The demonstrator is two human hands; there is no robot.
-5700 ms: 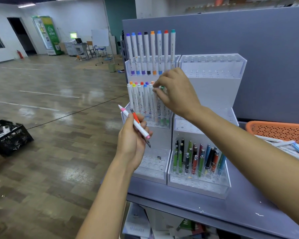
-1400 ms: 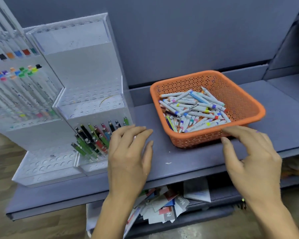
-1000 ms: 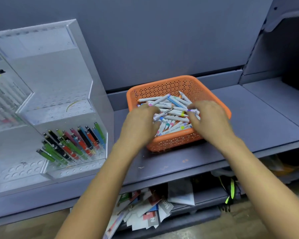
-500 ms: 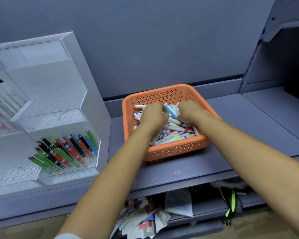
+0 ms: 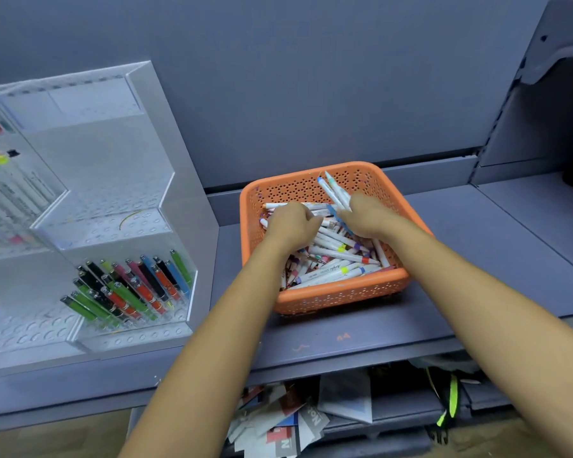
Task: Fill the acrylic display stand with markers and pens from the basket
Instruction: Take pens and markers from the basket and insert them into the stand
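An orange perforated basket point(image 5: 341, 294) sits on the grey shelf, holding a loose heap of white markers point(image 5: 336, 264) with coloured caps. Both hands are inside it. My right hand point(image 5: 366, 216) is closed around a few white markers point(image 5: 333, 190) whose tips stick up toward the basket's back wall. My left hand point(image 5: 291, 223) is curled down into the pile, and what its fingers hold is hidden. The clear acrylic display stand point(image 5: 119, 200) stands to the left, with coloured pens point(image 5: 129, 285) in its lower front tier and white markers at its far left edge.
The grey shelf point(image 5: 477, 259) runs on to the right of the basket, with a grey back panel behind. Below the shelf's front edge lie scattered papers and packages point(image 5: 288, 421) and a black bag with a neon green strap point(image 5: 450, 395).
Since five seconds ago, my view has swung from the stand to the basket. Both hands went into the basket, and in the last half second the right hand has lifted a few markers upright.
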